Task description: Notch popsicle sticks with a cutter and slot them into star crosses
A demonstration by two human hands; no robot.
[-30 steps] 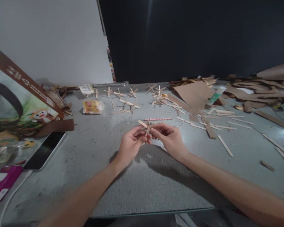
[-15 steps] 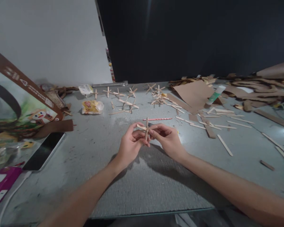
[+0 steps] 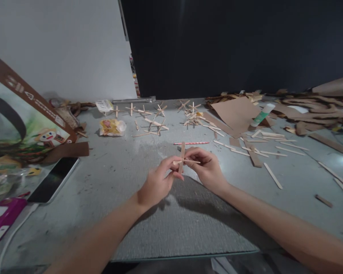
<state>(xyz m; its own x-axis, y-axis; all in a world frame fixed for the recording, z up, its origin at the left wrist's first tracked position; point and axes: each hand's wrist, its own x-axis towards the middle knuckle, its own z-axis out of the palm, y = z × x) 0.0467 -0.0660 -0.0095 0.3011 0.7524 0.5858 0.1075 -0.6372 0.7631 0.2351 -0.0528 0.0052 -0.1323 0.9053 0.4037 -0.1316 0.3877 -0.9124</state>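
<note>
A small cross-shaped piece made of wooden craft sticks point(image 3: 182, 151) is held above the middle of the table, one stick upright and others crossing it. My left hand point(image 3: 159, 182) grips it from the left, thumb and fingers closed near its lower end. From the other side my right hand point(image 3: 206, 167) pinches it near the crossing. Fingers hide part of the joint. Just behind the hands lies a red patterned pencil point(image 3: 194, 143). Farther back stand several similar stick crosses point(image 3: 161, 110) and a tangled cluster of them point(image 3: 192, 118).
Loose craft sticks point(image 3: 273, 176), cardboard point(image 3: 231, 116) and a glue stick point(image 3: 263, 115) lie to the right. On the left are a phone point(image 3: 54, 180), a purple device point(image 3: 5, 220) with a white cable, a yellow packet point(image 3: 112, 128) and a printed bag point(image 3: 31, 110).
The stick cross has turned in my fingers, so its crossing sticks now point differently. My left hand has shifted slightly right and down; both hands still hold it.
</note>
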